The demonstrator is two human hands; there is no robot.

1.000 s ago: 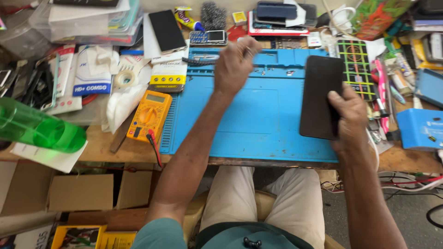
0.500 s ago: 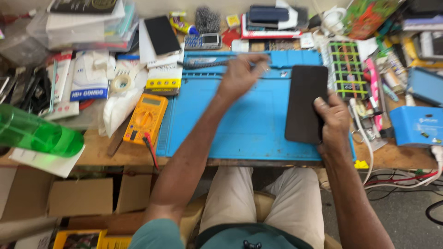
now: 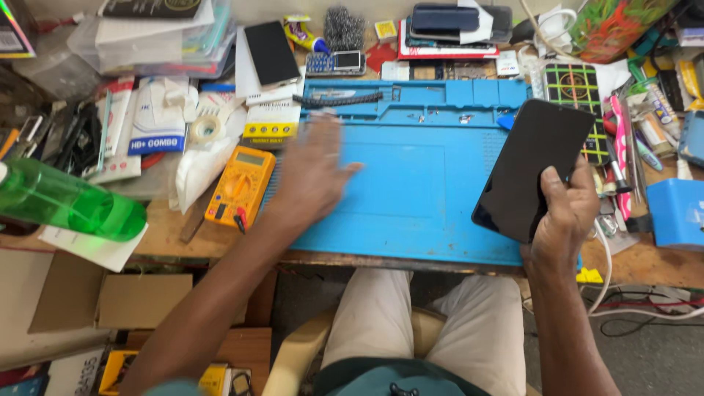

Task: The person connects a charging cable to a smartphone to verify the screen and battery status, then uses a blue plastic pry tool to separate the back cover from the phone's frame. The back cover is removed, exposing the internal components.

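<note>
I am gripping a black smartphone [image 3: 532, 169] in my right hand [image 3: 561, 220], fingers wrapped around its lower edge, holding it tilted over the right side of the blue work mat [image 3: 411, 191]. My left hand [image 3: 312, 172] is hovering blurred and spread open over the mat's left part, just beside the yellow multimeter [image 3: 240, 185].

Lighting: bright, even, diffuse; source direction cannot be told. Shadows: soft and faint on the blue work mat [image 3: 411, 183]; darker under the bench edge. Glare: slight sheen on the black phone screen [image 3: 532, 169]; bright highlights on the green bottle [image 3: 66, 202]. Blur: the left hand [image 3: 312, 172] is smeared by motion, fingers indistinct; the right hand [image 3: 565, 213] is sharp. Focus: bench clutter crisp at centre. Distortion: wide-angle bending toward the frame edges; colours saturated.
</note>
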